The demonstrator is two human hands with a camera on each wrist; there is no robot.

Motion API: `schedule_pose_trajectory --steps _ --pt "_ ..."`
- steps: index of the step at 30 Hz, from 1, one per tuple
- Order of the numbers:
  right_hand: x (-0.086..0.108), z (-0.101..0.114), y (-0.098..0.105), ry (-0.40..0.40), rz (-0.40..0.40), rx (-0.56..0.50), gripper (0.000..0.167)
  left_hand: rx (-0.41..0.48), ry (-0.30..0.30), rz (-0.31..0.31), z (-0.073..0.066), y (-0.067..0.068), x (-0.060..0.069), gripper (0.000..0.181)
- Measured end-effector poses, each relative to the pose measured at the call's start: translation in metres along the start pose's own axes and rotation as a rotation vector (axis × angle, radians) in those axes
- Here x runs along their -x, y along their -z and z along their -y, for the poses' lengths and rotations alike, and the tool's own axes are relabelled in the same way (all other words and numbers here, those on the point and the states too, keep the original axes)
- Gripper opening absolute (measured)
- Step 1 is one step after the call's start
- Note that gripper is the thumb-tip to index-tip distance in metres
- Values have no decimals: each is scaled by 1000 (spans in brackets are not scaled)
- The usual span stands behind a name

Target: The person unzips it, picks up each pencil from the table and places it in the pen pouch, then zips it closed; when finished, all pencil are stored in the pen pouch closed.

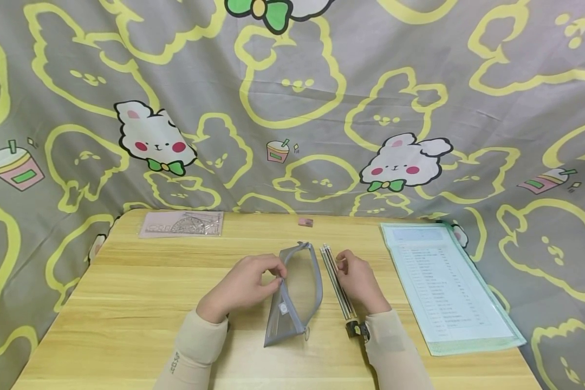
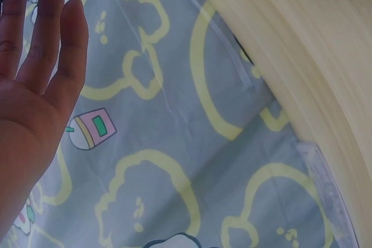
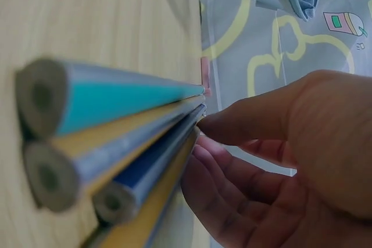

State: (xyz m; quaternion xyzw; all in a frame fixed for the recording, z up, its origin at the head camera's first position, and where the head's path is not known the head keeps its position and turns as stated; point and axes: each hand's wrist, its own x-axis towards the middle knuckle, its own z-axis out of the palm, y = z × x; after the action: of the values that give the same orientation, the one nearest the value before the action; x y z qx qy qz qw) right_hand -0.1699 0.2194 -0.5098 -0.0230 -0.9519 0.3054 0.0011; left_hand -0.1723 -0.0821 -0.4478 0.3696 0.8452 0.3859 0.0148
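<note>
Pouch open, pencils lying outside it.
From my end I have the left hand (image 1: 248,281) pinching the near-side rim of the grey zip pouch (image 1: 278,325), left of centre on the table (image 1: 175,281), with its mouth spread. My right hand (image 1: 361,279) has thumb and fingertips bent in against the pencils (image 1: 340,287), just right of the pouch; I can't tell whether they are clamped. I judge the opening done, but the pencils aren't lifted yet, and I see none inside the pouch.
</note>
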Motion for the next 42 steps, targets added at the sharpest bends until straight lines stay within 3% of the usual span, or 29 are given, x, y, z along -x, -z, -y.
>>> schedule_pose_trajectory --steps 11,17,26,31,36,42 --pt "4 1 2 -27 -9 94 24 2 9 13 -1 1 0 17" --pt "4 1 3 -54 -47 82 23 2 23 22 -2 2 0 16" --pt "8 4 27 -73 -102 -81 17 9 27 23 -2 2 0 15" --pt "13 16 43 -71 -101 -251 16 8 29 22 -2 2 0 14" --pt "19 31 50 -75 -54 -407 16 11 28 27 -2 2 0 11" --pt "28 47 56 -55 39 -499 14 7 32 29 -2 2 0 13"
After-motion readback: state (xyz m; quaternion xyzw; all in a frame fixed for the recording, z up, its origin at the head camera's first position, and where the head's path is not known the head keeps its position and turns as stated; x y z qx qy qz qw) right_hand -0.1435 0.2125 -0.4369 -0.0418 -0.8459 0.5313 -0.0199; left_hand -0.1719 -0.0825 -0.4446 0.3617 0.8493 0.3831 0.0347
